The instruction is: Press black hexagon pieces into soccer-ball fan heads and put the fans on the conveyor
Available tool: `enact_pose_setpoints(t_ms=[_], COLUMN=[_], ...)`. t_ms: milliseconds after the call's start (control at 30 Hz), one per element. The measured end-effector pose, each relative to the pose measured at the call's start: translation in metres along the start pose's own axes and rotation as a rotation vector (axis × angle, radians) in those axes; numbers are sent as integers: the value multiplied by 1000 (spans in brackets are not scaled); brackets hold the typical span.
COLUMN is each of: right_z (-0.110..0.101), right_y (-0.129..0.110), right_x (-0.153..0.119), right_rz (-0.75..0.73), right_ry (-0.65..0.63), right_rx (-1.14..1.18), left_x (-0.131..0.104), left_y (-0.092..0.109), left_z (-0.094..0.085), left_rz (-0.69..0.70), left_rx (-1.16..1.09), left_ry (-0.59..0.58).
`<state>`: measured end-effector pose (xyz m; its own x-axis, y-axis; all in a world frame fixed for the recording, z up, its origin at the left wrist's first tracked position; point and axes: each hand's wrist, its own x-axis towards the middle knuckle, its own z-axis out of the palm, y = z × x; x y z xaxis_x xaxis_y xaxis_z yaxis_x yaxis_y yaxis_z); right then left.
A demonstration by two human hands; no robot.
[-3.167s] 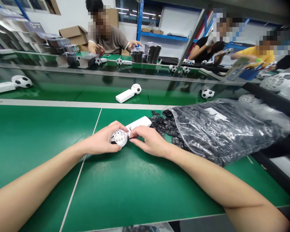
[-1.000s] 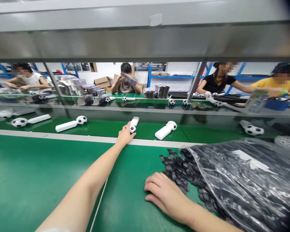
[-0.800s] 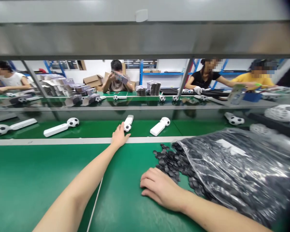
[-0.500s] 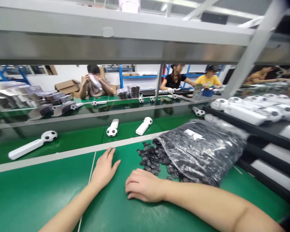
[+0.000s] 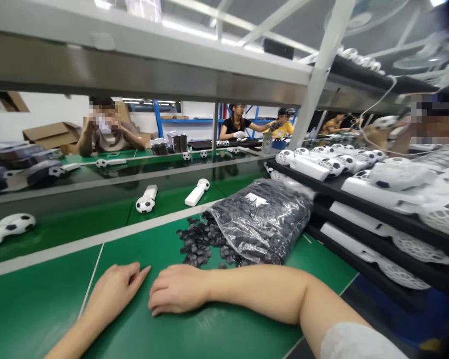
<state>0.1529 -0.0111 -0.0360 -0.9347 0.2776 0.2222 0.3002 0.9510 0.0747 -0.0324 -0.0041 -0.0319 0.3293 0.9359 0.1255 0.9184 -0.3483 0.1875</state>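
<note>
Item: one left hand (image 5: 114,291), resting low on the green tabletop (image 5: 209,334), fingers bent, thumb standing apart; its grip is released, and we see nothing in it.

Item: one right hand (image 5: 179,288), palm down just beside the left, fingers curled under. The underside is hidden, so we cannot tell whether its grip encloses anything.

Item: loose black pieces (image 5: 196,244), many, heaped on the tabletop just beyond the right hand and forearm.

Item: one clear plastic bag (image 5: 264,224), filled with like pieces, lying on its side with its mouth toward the heap; a white label (image 5: 256,199) on top.

Item: on the green lane (image 5: 108,202) past the pale edging strip (image 5: 134,227), three white-handled units with football heads. We list a middle unit (image 5: 146,200), head toward us; a second unit (image 5: 197,193), head away; and a third unit (image 5: 15,225), at far left, handle cut off by the frame.

Item: black trays (image 5: 327,188), stacked at right, near the bag, the top one crowded with similar football units (image 5: 335,167).

Item: across the lane, a co-worker in a brown top (image 5: 112,135), both hands raised to a pale, blurred object.
</note>
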Motion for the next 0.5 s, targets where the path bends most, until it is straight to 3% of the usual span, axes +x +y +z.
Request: enact_pose_setpoints(t_ms=[133,333,500], right_z=[0,-1,1], right_y=[0,-2,3], right_x=[-2,-4,-7], right_rz=[-12,26,374], right_ry=[-2,41,108], right_rx=[37,106,20], left_x=[-3,1,6], left_y=[9,7,7], left_z=[-6,1,5], left_rz=[-25,-33,-7], left_rx=[79,139,130], left_ry=[4,47,88])
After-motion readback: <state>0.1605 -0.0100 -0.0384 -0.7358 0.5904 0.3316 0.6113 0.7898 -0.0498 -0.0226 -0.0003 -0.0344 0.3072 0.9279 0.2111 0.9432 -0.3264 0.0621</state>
